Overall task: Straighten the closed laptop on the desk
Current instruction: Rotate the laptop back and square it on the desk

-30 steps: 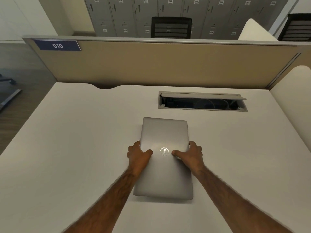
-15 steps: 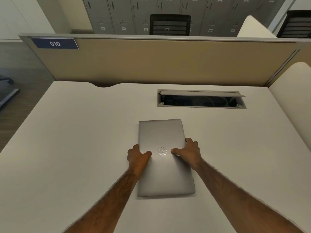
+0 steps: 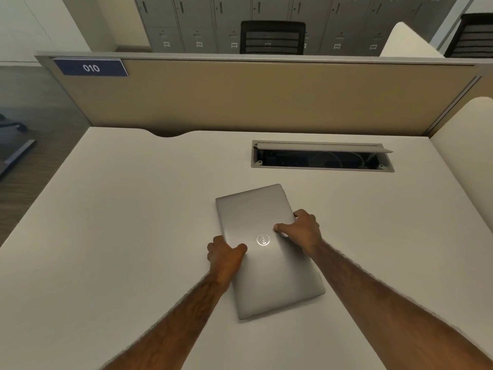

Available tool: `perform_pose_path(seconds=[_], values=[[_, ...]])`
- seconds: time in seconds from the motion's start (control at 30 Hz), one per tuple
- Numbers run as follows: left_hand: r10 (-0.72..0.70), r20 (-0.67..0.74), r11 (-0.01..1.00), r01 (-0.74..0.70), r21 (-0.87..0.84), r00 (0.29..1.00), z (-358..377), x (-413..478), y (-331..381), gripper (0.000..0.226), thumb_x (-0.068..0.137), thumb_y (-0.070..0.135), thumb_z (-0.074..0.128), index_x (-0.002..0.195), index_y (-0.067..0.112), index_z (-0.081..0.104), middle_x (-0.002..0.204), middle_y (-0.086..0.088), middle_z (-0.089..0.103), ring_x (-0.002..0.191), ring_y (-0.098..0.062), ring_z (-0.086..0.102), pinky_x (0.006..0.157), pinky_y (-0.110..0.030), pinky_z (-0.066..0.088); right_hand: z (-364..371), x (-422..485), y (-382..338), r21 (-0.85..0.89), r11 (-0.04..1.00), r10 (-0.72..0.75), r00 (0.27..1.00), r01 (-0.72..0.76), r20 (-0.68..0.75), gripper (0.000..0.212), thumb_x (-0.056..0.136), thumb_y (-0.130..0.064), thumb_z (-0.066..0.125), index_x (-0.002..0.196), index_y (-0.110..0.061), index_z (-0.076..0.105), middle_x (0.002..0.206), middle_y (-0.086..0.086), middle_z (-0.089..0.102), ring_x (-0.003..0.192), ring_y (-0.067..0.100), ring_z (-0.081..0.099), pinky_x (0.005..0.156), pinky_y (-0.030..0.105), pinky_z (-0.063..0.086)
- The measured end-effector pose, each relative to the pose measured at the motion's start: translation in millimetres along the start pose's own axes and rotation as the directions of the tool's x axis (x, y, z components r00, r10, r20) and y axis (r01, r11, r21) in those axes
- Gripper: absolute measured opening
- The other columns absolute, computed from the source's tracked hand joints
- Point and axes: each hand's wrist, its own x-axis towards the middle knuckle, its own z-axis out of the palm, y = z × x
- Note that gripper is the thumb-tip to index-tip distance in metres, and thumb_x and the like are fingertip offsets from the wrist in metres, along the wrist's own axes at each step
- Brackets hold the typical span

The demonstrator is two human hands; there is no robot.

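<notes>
A closed silver laptop (image 3: 256, 214) with a round logo on its lid lies flat on the white desk (image 3: 120, 222), its short side toward me. It sits skewed, the far end swung to the left and the near end to the right. My left hand (image 3: 225, 259) grips its left long edge, thumb on the lid. My right hand (image 3: 301, 231) grips the right long edge a little farther away, thumb on the lid near the logo.
An open cable tray (image 3: 322, 157) is sunk into the desk just beyond the laptop. A tan partition (image 3: 266, 97) with a blue "010" label (image 3: 90, 67) bounds the far edge. A white side panel (image 3: 464, 145) stands at the right. Lockers and black chairs are behind.
The laptop has turned counter-clockwise under both hands: from nearly square to me it now lies skewed, far end left, near end right. My right hand moved forward, my left hand back.
</notes>
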Motion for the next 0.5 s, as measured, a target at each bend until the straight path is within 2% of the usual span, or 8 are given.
perform_pose_path(seconds=[0.17, 0.33, 0.43, 0.5], values=[[-0.031, -0.002, 0.998, 0.031, -0.047, 1.0, 8.2, -11.2, -10.1, 0.063, 0.081, 0.027, 0.07, 0.133, 0.004, 0.043, 0.132, -0.012, 0.042, 0.125, -0.035, 0.048, 0.106, -0.047, 0.045, -5.6, 6.2, -11.0, -0.067, 0.997, -0.033, 0.999, 0.034, 0.026, 0.066, 0.06, -0.053, 0.078, 0.116, -0.023, 0.059, 0.122, 0.007, 0.061, 0.111, 0.029, 0.06, 0.094, 0.045, 0.054], [-0.047, -0.025, 0.996, 0.044, -0.084, 0.999, 12.9, -11.3, -16.9, 0.061, 0.082, 0.027, 0.069, 0.133, 0.004, 0.045, 0.132, -0.012, 0.044, 0.123, -0.036, 0.051, 0.105, -0.048, 0.045, -7.1, 7.1, -11.1, -0.079, 0.995, -0.057, 0.998, 0.059, 0.027, 0.06, 0.065, -0.048, 0.079, 0.117, -0.022, 0.062, 0.121, 0.005, 0.065, 0.109, 0.029, 0.063, 0.094, 0.044, 0.054], [-0.057, -0.031, 0.994, 0.053, -0.096, 0.998, 7.4, -2.3, -16.4, 0.051, 0.083, 0.026, 0.065, 0.125, 0.0, 0.053, 0.13, -0.017, 0.052, 0.117, -0.038, 0.056, 0.103, -0.049, 0.048, -10.7, 0.6, -3.6, 0.121, 0.992, -0.017, 1.0, 0.016, 0.005, 0.05, 0.073, -0.036, 0.082, 0.116, -0.016, 0.067, 0.119, 0.007, 0.069, 0.101, 0.026, 0.067, 0.082, 0.036, 0.055], [-0.018, -0.066, 1.0, 0.017, -0.008, 0.998, 0.3, 8.6, -11.8, 0.047, 0.085, 0.025, 0.063, 0.124, -0.001, 0.055, 0.128, -0.019, 0.054, 0.118, -0.038, 0.055, 0.104, -0.046, 0.047, -16.1, -13.8, 8.4, 0.273, 0.962, 0.044, 0.998, -0.027, -0.054, 0.045, 0.078, -0.03, 0.082, 0.117, -0.012, 0.068, 0.121, 0.011, 0.069, 0.093, 0.024, 0.065, 0.074, 0.03, 0.049]])
